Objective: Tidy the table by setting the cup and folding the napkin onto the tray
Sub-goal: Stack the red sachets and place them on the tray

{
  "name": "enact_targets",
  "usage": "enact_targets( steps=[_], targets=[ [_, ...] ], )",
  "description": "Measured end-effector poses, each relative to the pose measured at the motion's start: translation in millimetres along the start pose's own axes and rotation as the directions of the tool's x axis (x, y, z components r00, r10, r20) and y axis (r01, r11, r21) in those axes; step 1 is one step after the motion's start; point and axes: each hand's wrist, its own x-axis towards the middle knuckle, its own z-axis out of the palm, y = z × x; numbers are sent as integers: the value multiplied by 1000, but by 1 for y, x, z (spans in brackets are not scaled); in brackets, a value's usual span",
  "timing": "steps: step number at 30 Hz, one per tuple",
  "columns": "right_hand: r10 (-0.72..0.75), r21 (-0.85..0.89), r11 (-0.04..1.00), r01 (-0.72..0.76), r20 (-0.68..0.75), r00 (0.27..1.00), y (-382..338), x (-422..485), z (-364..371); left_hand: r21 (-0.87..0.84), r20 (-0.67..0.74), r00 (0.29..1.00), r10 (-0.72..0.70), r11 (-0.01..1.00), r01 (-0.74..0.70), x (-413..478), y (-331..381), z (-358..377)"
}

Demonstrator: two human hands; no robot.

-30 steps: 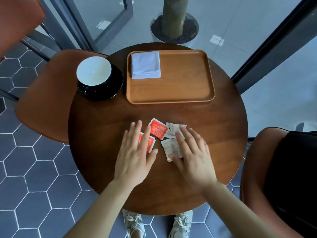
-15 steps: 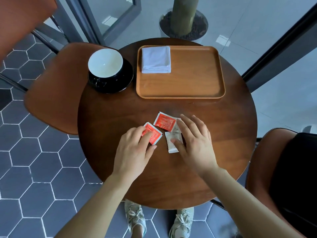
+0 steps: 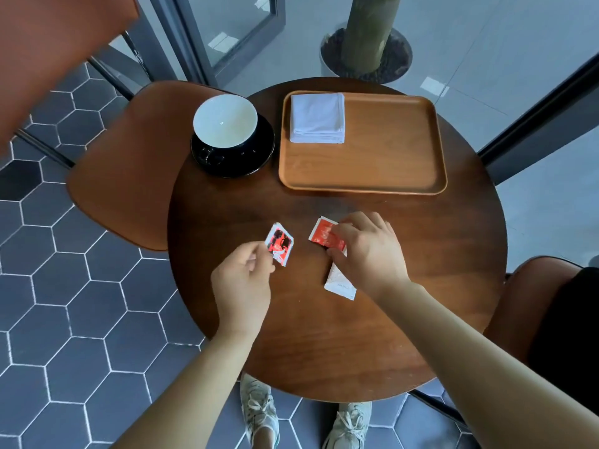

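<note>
Pinching a red packet's near edge, the left hand hung beside the right hand, which pinched a second packet; bare table lay beyond both.

Faint, apparently illegible print on the white sachet.

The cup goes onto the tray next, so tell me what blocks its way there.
Nothing visible does. The cup sits on its black saucer just left of the tray, with only bare table between them. The folded napkin fills the tray's far-left corner; the rest is bare.
</note>
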Motion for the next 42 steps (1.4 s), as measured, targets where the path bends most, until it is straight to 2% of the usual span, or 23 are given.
enact_targets(
  steps=[1,2,3,4,6,8,9,10,12,13,14,16,18,23,26,29,31,34,36,38,40,42],
  targets=[
    [6,22,1000,-6,-16,1000,-1,0,-1,-82,-2,986,-169,982,168,1,-1,0],
    [14,48,999,-13,-36,999,-2,1,-1,-44,-3,973,-231,972,231,3,-3,-2],
    [25,77,997,-20,-60,998,-3,1,-2,79,-22,979,-201,976,203,4,-7,-3],
    [35,105,994,-25,-88,996,-4,1,-4,214,-50,988,-143,965,150,3,-12,-6],
    [55,139,990,-33,-160,986,-5,2,-7,351,-63,998,-22,935,43,3,-16,-12],
    [100,189,980,-58,-222,970,-6,3,-12,434,32,987,158,887,-156,4,-21,-15],
    [143,251,964,-86,-221,965,-8,4,-14,486,124,955,269,823,-295,4,-24,-16],
    [197,337,933,-130,-173,965,-9,6,-15,519,235,901,366,736,-434,5,-27,-17],
    [292,464,843,-271,28,956,-12,9,-13,545,418,794,441,577,-608,8,-33,-18],
    [314,448,830,-333,118,942,-12,10,-11,555,469,760,449,519,-649,7,-35,-18],
    [323,390,849,-355,147,935,-12,9,-9,564,494,741,456,481,-672,6,-36,-18],
    [305,278,907,-318,89,948,-10,3,-9,573,491,725,482,449,-686,4,-37,-18],
    [300,288,912,-293,20,954,-7,-1,-12,575,463,727,506,452,-681,4,-36,-20],
    [272,297,918,-264,15,962,-3,-1,-12,567,428,774,467,528,-632,9,-35,-20],
    [243,193,951,-242,23,970,-9,7,-9,632,421,824,379,529,-566,7,-28,-13],
    [189,7,982,-190,94,977,-16,17,-3,680,379,873,308,547,-488,3,-20,-8],
    [167,-34,986,-164,128,978,-19,20,0,702,342,902,265,565,-432,0,-16,-8],
    [171,62,982,-177,99,980,-22,21,-1,659,302,926,227,652,-375,-4,-19,-11],
    [160,232,959,-165,37,986,-22,20,-6,567,300,916,267,722,-396,-4,-28,-18],
    [139,433,891,-136,24,990,-21,20,-15,519,309,892,330,727,-449,-3,-38,-26],
    [124,549,817,-173,126,984,-20,22,-25,509,330,857,395,690,-514,-1,-46,-31],
    [103,567,785,-249,277,955,-19,24,-32,515,337,837,431,660,-547,-3,-52,-30]
  ],
)
